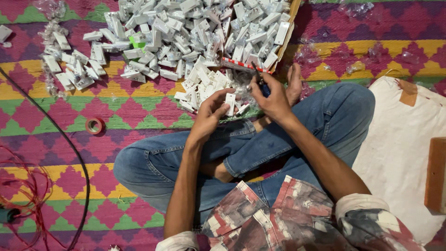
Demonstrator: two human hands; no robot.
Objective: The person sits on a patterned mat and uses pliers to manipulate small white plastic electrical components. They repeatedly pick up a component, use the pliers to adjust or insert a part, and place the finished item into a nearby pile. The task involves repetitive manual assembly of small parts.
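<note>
I sit cross-legged in blue jeans on a patterned mat. My left hand (211, 114) holds a small white plastic part (230, 103) upright between thumb and fingers. My right hand (273, 96) grips a dark-handled screwdriver (262, 85), its tip pointing down toward the white part. Both hands are close together above my knees. Just beyond them lies a small heap of the same white parts (204, 83) on clear plastic wrap.
A big pile of white plastic parts (186, 32) spreads across the mat, some in a cardboard tray (283, 42). A red tape roll (95, 125), a black cable (69, 144) and red wires (28, 195) lie left. White cloth (399, 148) lies right.
</note>
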